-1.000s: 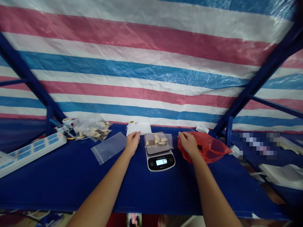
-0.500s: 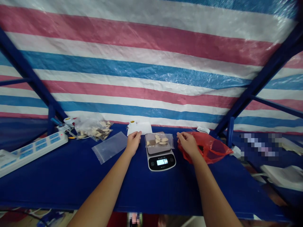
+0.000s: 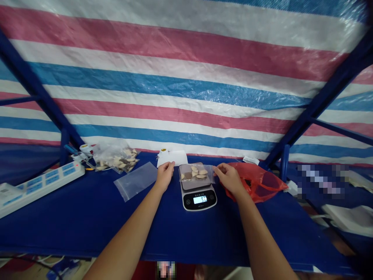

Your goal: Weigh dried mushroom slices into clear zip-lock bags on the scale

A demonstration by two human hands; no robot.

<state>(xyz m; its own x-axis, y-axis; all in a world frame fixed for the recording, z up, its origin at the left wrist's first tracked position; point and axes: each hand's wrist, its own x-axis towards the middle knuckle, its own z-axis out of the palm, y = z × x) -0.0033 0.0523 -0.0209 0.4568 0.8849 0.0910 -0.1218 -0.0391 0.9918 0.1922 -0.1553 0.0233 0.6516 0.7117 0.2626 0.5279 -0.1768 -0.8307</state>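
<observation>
A small digital scale [image 3: 199, 199] stands on the blue table, its display lit. On its pan lies a clear bag of pale and brown slices [image 3: 196, 173]. My left hand [image 3: 164, 174] rests just left of the scale with its fingers curled, beside white paper slips [image 3: 172, 157]. My right hand [image 3: 227, 177] is at the right edge of the clear bag, fingertips pinched at its corner. Behind the right hand lies a red plastic bag [image 3: 259, 181].
An empty clear zip bag [image 3: 135, 180] lies left of the scale. Farther left are a fuller bag of slices [image 3: 115, 160] and a white power strip [image 3: 35, 182]. Blue frame posts [image 3: 284, 157] rise at both back corners before a striped tarp.
My right hand has moved left from the red bag to the right edge of the clear bag on the scale. The left hand has barely shifted.
</observation>
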